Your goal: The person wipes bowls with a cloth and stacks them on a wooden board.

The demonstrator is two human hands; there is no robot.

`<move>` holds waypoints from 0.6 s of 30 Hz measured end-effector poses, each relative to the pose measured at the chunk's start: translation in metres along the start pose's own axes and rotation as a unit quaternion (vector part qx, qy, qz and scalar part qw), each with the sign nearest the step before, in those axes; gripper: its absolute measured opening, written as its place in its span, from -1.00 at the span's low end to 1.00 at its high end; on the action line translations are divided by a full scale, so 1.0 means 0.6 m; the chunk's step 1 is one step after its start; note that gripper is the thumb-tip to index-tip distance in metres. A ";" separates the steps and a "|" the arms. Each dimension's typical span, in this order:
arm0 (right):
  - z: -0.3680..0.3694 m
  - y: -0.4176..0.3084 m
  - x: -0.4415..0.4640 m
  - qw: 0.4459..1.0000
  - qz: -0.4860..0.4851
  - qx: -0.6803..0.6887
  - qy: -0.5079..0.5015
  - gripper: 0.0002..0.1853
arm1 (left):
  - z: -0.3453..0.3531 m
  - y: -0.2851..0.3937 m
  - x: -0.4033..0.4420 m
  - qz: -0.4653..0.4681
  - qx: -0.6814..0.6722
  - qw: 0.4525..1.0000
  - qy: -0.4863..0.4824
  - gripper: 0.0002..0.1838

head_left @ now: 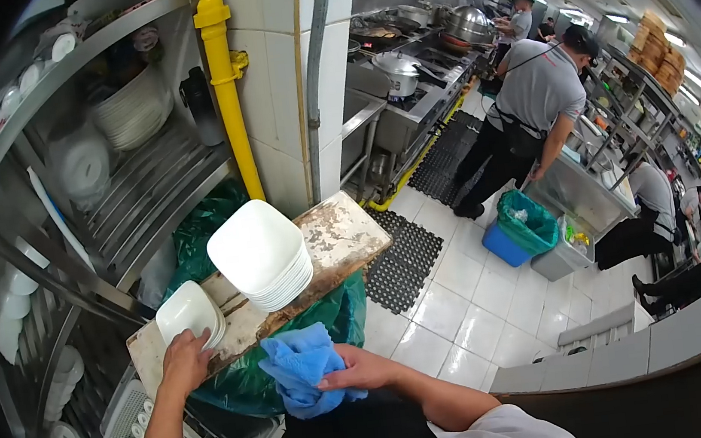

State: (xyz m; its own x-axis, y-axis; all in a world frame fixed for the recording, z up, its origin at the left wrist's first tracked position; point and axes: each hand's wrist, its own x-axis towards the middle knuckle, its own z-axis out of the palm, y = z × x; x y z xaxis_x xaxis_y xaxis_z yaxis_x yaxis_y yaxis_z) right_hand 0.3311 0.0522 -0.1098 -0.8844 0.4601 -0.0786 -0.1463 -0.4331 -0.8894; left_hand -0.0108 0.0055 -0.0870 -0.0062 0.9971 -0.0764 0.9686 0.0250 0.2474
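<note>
My left hand (pixel 184 363) grips the near edge of a short stack of square white bowls (pixel 187 314), which rests at the left end of a worn wooden board (pixel 343 233). Bunched in my right hand (pixel 357 369) is a blue cloth (pixel 303 367), held in front of my dark apron. Beside the short stack, farther right on the board, rises a taller stack of square white dishes (pixel 259 247). Neither hand touches that tall stack. Green plastic bag material (pixel 327 315) shows under the board.
Metal shelving (pixel 154 198) with white crockery stands at left, next to a yellow pipe (pixel 227 103). Below it is a crate (pixel 136 425) of small white items. A blue bin (pixel 518 230) and a co-worker (pixel 535 94) are on the tiled aisle, near stoves (pixel 402 66).
</note>
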 end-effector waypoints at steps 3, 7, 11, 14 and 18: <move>0.017 -0.004 0.016 0.999 -0.009 -0.041 -0.015 -0.48 | 0.016 -0.032 -0.012 0.014 -0.115 0.991 0.066 -0.66; 0.057 -0.018 0.039 0.989 -0.056 -0.133 0.012 -0.61 | 0.017 -0.014 -0.034 -0.061 -0.447 0.873 0.187 -0.74; 0.116 -0.048 0.095 0.907 -0.196 -0.371 -0.044 -0.64 | 0.002 0.058 -0.074 -0.105 -0.650 0.704 0.267 -0.75; 0.159 -0.037 0.148 0.825 -0.279 -0.486 -0.079 -0.56 | 0.079 0.104 -0.088 -0.140 -0.756 0.557 0.313 -0.75; 0.197 -0.061 0.222 0.745 -0.353 -0.561 0.076 -0.50 | 0.045 0.128 -0.143 -0.016 -0.438 0.795 0.420 -0.80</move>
State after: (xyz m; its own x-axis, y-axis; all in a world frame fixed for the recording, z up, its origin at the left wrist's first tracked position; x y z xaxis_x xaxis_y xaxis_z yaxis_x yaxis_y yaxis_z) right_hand 0.1666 0.0380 -0.0344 -0.6895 0.3858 0.6130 -0.0125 0.8398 -0.5427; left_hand 0.0707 -0.0800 -0.0872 -0.5475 0.6818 0.4852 0.4231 -0.2748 0.8634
